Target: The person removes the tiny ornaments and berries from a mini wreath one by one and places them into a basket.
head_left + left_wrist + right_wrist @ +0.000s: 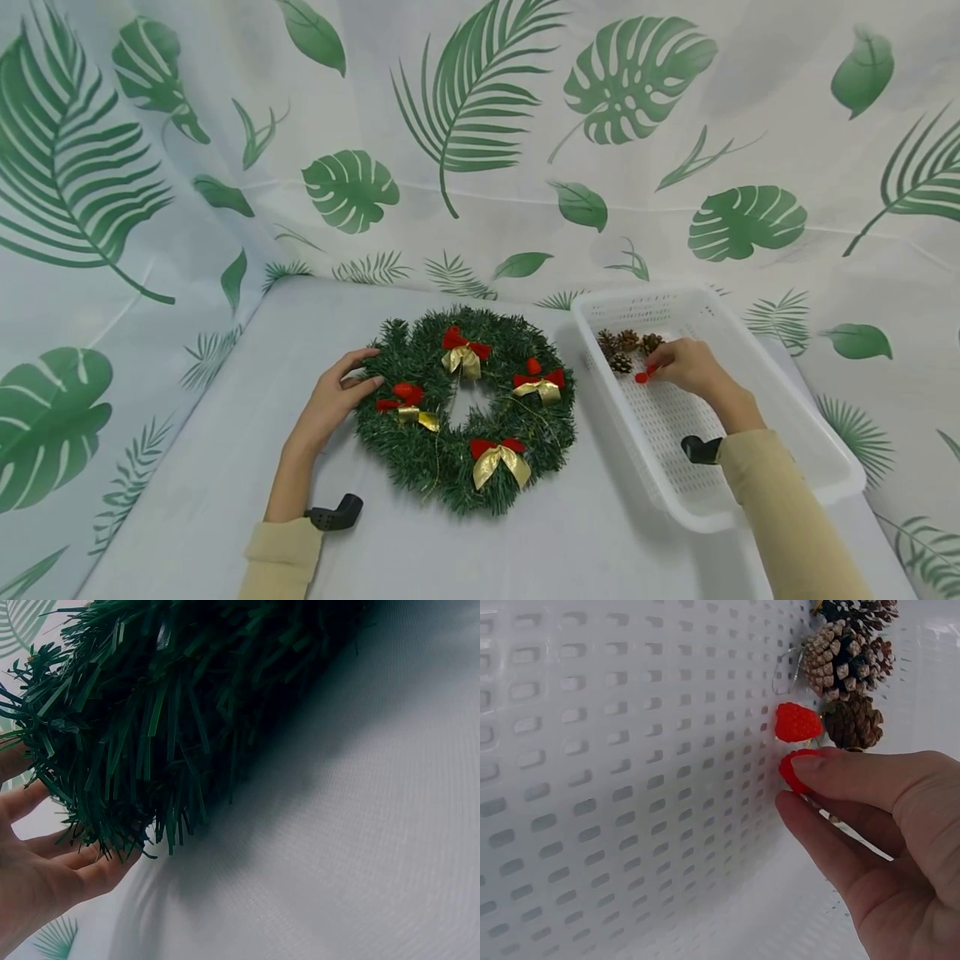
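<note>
A green artificial wreath (401, 467) lies on the table, decorated with red-and-gold bows (501, 462) and red berries (533, 365). At its left edge my left hand (333, 400) touches the needles with extended fingers; some fingertips are hidden among them in the left wrist view. Inside the white basket (630, 433), my right hand (688, 367) pinches a red artificial raspberry (791, 774) between thumb and fingers. A second raspberry (798, 722) lies just beside it. Several pine cones (836, 664) sit next to the raspberries, at the basket's far left.
The perforated basket has raised walls and stands right of the wreath on a white-covered table (465, 554). A leaf-patterned curtain (495, 217) closes off the back and sides. A black wrist camera (336, 512) is worn on each wrist.
</note>
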Motion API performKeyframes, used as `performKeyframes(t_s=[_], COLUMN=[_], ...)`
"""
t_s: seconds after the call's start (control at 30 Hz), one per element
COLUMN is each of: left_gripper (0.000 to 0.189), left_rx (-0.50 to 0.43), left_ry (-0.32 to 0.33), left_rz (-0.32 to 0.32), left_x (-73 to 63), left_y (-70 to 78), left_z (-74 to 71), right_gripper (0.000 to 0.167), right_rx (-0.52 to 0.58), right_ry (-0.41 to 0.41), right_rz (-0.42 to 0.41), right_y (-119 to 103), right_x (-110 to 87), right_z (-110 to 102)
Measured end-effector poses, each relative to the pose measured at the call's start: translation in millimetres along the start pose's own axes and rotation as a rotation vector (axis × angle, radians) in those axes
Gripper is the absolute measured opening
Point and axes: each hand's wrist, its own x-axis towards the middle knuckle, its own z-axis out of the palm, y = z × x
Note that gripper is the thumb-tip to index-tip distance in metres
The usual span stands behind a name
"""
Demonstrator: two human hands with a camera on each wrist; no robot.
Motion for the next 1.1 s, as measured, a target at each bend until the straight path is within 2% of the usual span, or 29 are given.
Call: performKeyframes(t_s=[0.27,0.5,0.77,1.1], left_gripper=[0.057,0.057,0.059,0.058], left_rx=[0.013,0.006,0.000,0.004], left_ry=[0.007,0.000,-0.006,-0.003], left_rz=[0.006,0.005,0.014,0.010], left_x=[-2.1,-1.4,-0.5,-2.1], left_y=[-2.9,-0.7,0.7,2.5], left_z=[-4.0,-1.4,-0.4,0.3], right_gripper=[0.018,0.020,0.019,0.021], right_rx=[0.003,0.017,0.000,0.000], right_ry=[-0.020,-0.020,0.009,0.036], right_rz=[-0.008,0.017,-0.020,-0.046], right_y=[-2.8,-3.3,-4.1,-20.6], right_x=[2.8,-2.5,-5.8,-8.4], right_z=[-2.7,-5.3,-7.1,-10.8])
